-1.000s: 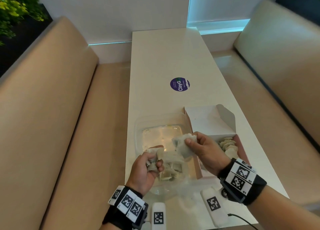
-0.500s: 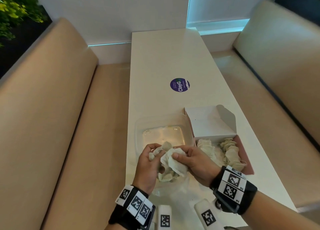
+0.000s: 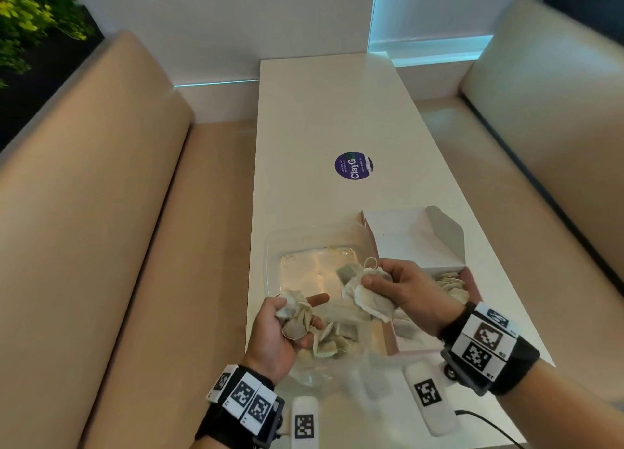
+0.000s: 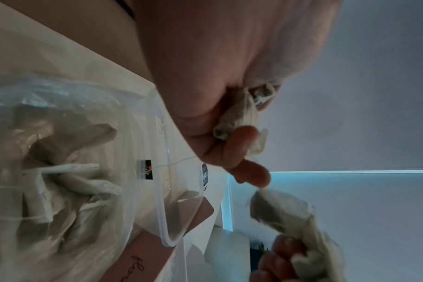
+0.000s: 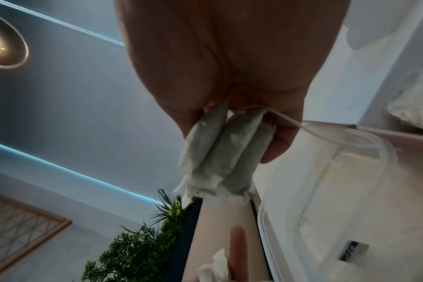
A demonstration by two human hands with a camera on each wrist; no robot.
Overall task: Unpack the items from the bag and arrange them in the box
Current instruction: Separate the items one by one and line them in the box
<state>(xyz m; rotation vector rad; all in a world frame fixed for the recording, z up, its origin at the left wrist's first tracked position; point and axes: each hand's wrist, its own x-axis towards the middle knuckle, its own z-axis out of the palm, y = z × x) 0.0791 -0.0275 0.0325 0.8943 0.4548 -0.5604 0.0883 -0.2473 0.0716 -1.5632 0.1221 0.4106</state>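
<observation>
My left hand [image 3: 297, 320] grips a crumpled bunch of tea bags [image 3: 294, 315] above the clear plastic bag [image 3: 337, 364], which lies near the table's front edge with more tea bags [image 3: 332, 339] inside. My right hand [image 3: 374, 281] pinches a flat stack of tea bags [image 3: 366, 298] between thumb and fingers, just left of the pink box [image 3: 472, 281]. The box stands open with its white lid [image 3: 412, 239] raised and several tea bags [image 3: 450, 286] in it. The right wrist view shows the stack [image 5: 220, 152] held edge-on. The left wrist view shows the bunch [image 4: 244, 118] in the curled fingers.
A clear plastic container [image 3: 317, 242] sits on the white table [image 3: 337, 117] between my hands and the far end, touching the box's left side. A purple round sticker [image 3: 353, 165] lies farther back. Beige benches flank the table on both sides.
Half a second ago both hands were together on one bunch over the bag. Now they have parted, and the right hand has drawn its tea bags up and to the right.
</observation>
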